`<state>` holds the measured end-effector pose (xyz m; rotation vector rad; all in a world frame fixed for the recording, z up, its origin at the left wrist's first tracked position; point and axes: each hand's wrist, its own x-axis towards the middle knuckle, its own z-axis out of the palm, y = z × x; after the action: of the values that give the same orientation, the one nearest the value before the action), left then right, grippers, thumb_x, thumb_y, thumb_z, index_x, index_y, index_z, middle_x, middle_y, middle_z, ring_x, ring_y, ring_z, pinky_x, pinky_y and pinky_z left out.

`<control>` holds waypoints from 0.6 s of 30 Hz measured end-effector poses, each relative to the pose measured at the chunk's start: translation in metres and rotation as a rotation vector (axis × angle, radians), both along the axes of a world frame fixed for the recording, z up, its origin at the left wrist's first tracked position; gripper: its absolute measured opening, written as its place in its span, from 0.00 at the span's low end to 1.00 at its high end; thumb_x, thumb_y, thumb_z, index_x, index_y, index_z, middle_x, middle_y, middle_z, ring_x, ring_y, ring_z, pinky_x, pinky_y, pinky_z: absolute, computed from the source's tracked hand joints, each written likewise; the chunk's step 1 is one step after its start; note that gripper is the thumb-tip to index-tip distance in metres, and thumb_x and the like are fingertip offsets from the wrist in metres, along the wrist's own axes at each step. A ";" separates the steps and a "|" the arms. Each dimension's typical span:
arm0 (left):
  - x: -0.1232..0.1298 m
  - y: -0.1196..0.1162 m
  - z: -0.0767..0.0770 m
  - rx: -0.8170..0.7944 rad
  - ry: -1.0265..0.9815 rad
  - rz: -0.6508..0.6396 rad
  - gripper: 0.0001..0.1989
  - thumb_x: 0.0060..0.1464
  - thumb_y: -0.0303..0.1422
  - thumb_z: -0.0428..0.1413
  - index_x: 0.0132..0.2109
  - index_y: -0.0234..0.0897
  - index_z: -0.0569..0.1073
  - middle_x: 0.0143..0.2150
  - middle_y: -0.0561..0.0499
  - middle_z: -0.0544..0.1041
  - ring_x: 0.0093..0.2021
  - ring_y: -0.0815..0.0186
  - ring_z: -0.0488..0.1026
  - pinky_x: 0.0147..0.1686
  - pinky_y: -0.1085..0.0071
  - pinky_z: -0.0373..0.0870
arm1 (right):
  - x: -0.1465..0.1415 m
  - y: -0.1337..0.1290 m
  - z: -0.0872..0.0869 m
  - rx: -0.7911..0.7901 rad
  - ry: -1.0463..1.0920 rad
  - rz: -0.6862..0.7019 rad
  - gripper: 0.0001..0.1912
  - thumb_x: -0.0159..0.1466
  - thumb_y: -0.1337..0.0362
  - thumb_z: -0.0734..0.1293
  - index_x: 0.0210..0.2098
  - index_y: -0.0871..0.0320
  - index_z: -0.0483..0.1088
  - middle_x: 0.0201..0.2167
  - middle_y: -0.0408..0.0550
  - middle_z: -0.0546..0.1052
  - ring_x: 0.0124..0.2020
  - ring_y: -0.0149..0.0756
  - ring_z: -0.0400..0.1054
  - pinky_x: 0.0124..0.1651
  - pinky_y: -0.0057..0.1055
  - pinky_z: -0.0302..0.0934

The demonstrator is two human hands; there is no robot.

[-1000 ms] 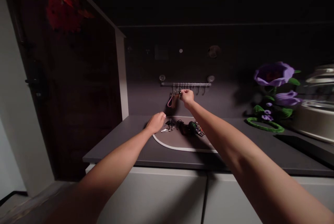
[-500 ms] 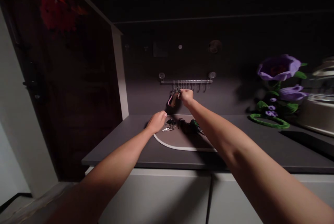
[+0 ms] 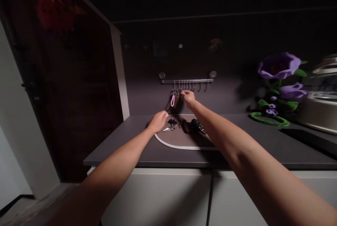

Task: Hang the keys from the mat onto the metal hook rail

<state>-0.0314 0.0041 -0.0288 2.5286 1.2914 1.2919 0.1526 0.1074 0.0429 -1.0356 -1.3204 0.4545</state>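
The right hand [image 3: 188, 99] pinches a key ring [image 3: 180, 90] under the hook rail [image 3: 195, 80]. The left hand [image 3: 158, 121], fingers loosely curled, sits just beside keys [image 3: 170, 125] on the mat [image 3: 184, 141].

The long straight hook rail [image 3: 186, 80] looks like clear plastic, quite glossy. The small round key ring [image 3: 180, 90] and the loose silver keys [image 3: 170, 125] are shiny metal — but the dark grey countertop [image 3: 118, 145] is smooth and matt.

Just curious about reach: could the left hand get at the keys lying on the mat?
Probably yes. The left hand is right beside the keys, and nothing appears to lie between them. The right hand is up by the hook rail, clear of that path.
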 end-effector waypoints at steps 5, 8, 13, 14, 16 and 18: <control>0.000 0.000 0.000 0.031 0.033 -0.007 0.12 0.57 0.32 0.42 0.31 0.36 0.68 0.27 0.51 0.70 0.31 0.67 0.65 0.33 0.72 0.59 | 0.001 -0.024 0.001 -0.085 0.030 0.025 0.16 0.56 0.70 0.62 0.44 0.65 0.69 0.42 0.53 0.75 0.42 0.33 0.69 0.48 0.31 0.61; -0.001 -0.001 0.001 0.044 0.065 -0.012 0.12 0.56 0.31 0.43 0.30 0.35 0.69 0.28 0.50 0.71 0.32 0.67 0.66 0.34 0.71 0.59 | 0.000 -0.040 0.001 -0.133 0.022 0.002 0.22 0.56 0.73 0.62 0.51 0.66 0.64 0.52 0.58 0.68 0.52 0.34 0.63 0.55 0.30 0.55; 0.000 -0.007 0.005 0.007 0.068 -0.025 0.10 0.55 0.31 0.46 0.31 0.35 0.71 0.30 0.49 0.72 0.34 0.66 0.66 0.35 0.71 0.60 | -0.004 -0.067 -0.005 -0.140 0.005 0.033 0.23 0.55 0.73 0.63 0.52 0.63 0.63 0.52 0.56 0.68 0.51 0.34 0.64 0.54 0.32 0.57; 0.000 -0.009 0.006 -0.008 0.061 -0.032 0.10 0.54 0.31 0.47 0.31 0.35 0.71 0.31 0.49 0.73 0.34 0.66 0.67 0.36 0.72 0.61 | -0.004 -0.072 -0.008 -0.134 0.001 0.060 0.21 0.55 0.74 0.63 0.50 0.63 0.64 0.49 0.56 0.70 0.48 0.33 0.66 0.52 0.32 0.59; 0.000 -0.011 0.006 -0.038 0.045 -0.052 0.09 0.53 0.31 0.48 0.32 0.34 0.72 0.32 0.49 0.73 0.34 0.67 0.67 0.36 0.72 0.61 | -0.006 -0.083 -0.015 -0.133 -0.037 0.132 0.16 0.55 0.74 0.64 0.44 0.64 0.68 0.43 0.54 0.74 0.42 0.30 0.69 0.48 0.30 0.61; 0.000 -0.012 0.006 -0.063 0.042 -0.081 0.08 0.52 0.30 0.49 0.33 0.34 0.73 0.33 0.50 0.74 0.34 0.67 0.67 0.37 0.72 0.62 | -0.006 -0.095 -0.024 -0.144 -0.141 0.188 0.12 0.55 0.73 0.64 0.40 0.64 0.70 0.38 0.52 0.76 0.37 0.29 0.69 0.46 0.29 0.62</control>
<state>-0.0314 -0.0077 -0.0228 2.5493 1.2035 1.1706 0.1471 0.0129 0.0194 -1.0819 -1.5361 0.6351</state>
